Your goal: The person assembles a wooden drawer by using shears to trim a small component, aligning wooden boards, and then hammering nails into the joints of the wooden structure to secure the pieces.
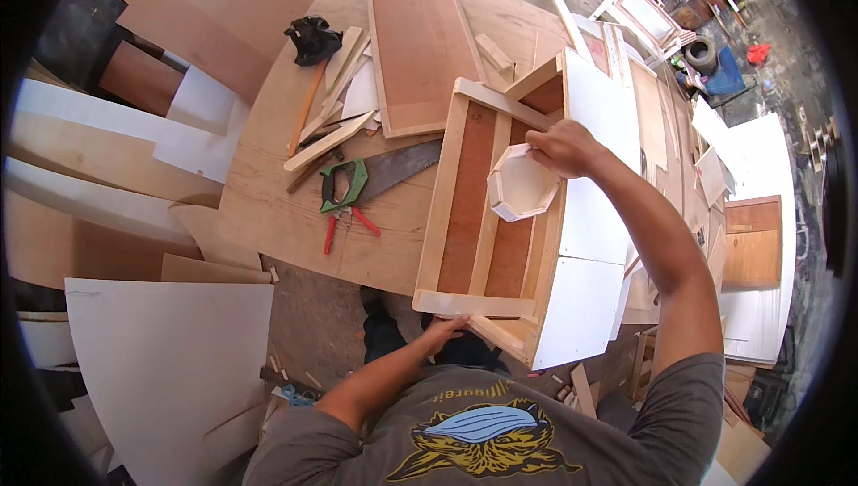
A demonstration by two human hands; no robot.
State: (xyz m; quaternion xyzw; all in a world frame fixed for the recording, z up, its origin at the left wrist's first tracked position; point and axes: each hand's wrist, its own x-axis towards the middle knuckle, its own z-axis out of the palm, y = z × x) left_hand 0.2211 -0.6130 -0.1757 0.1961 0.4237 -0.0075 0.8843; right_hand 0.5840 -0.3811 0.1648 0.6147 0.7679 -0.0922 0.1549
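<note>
My right hand (pixel 565 148) pinches the rim of a small eight-sided wooden box (pixel 503 191), pale and open at the top. The box is held over a wooden cabinet frame (pixel 474 305) with a reddish-brown plywood inside and a white side panel (pixel 585 307). At the frame's near end, my left hand (pixel 444 332) grips the bottom edge, its fingertips partly hidden by the wood. A handsaw (pixel 393 171) with a green and black handle lies left of the frame. Beside it are red-handled pincers (pixel 344 222).
The frame rests partly on a plywood worktable (pixel 241 209). A shallow framed panel (pixel 424 48), wood strips (pixel 331 139), a hammer (pixel 308 97) and a black plastic bag (pixel 315 39) lie farther back. Large sheets (pixel 170 352) lean at the left; more boards (pixel 755 245) stand at the right.
</note>
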